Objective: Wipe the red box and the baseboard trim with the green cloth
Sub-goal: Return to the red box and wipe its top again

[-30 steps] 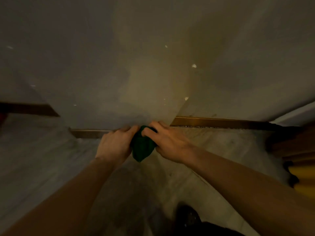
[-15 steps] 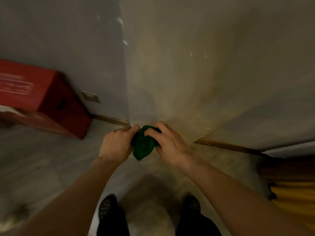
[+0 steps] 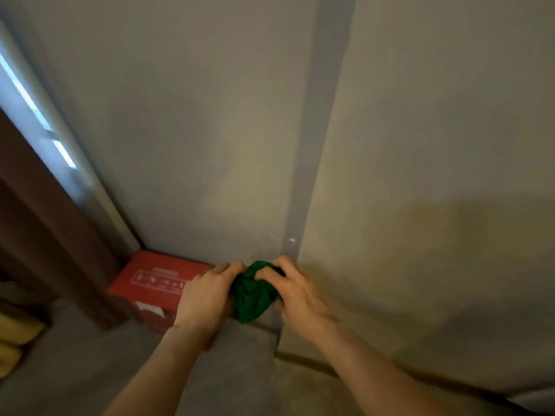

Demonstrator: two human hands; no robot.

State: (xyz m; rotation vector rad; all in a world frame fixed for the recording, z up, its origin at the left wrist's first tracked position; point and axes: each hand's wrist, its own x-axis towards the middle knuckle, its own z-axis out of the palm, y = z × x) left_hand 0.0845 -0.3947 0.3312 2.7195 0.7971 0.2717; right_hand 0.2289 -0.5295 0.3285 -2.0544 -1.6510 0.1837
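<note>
A bunched green cloth [image 3: 252, 292] hangs in the air in front of the wall corner, gripped from both sides. My left hand [image 3: 204, 298] holds its left side and my right hand [image 3: 297, 292] holds its right side. The red box [image 3: 150, 283] with white print on top stands on the floor against the wall, just left of my left hand, which hides its right end. A brown baseboard trim [image 3: 312, 363] runs along the foot of the right wall, below my right forearm.
Grey walls meet at a protruding corner [image 3: 303, 190] straight ahead. A dark brown door frame [image 3: 54, 235] rises at the left beside a bright window strip [image 3: 36, 121]. Yellow objects [image 3: 15, 334] lie at the lower left on the grey floor [image 3: 90, 370].
The view has tilted upward and swung left; the red box now sits close beside my left hand. Both hands still hold the cloth together.
</note>
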